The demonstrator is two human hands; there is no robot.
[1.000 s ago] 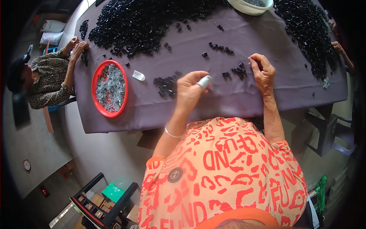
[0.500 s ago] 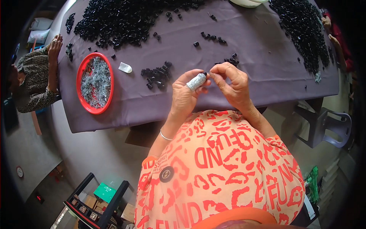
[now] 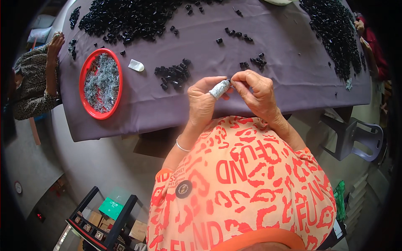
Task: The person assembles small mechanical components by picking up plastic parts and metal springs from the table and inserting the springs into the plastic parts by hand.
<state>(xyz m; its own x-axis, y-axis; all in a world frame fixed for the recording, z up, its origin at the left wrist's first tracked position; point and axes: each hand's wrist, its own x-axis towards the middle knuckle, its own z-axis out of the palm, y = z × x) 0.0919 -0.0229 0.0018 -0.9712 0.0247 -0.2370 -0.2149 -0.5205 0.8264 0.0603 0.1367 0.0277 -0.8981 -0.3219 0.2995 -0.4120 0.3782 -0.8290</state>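
Observation:
My left hand point(image 3: 201, 100) is closed, its thumb wrapped in a grey speckled finger cover point(image 3: 219, 89). Between its thumb and finger sits a small black plastic part point(image 3: 229, 80), mostly hidden. Close against it, my right hand point(image 3: 256, 92) has thumb and forefinger pinched together at the part's edge; whatever lies in that pinch is too small to name. Just beyond my hands are a loose heap of similar black parts point(image 3: 173, 75) and a smaller group of black parts point(image 3: 258, 62). At the left stands a red oval basket point(image 3: 120, 92) with thin silvery pieces point(image 3: 101, 81).
A white finger cover point(image 3: 136, 65) lies beside the basket on the grey tablecloth point(image 3: 201, 46). Large piles of black parts point(image 3: 125, 19) spread across the far side. Co-workers' hands point(image 3: 55, 44) show at the left and right edges. A grey plastic chair point(image 3: 356, 140) stands at right.
Both hands stay together at the black part, with slight shifts of the fingers. The whole view has moved a little. At left, the co-worker's hands have shifted.

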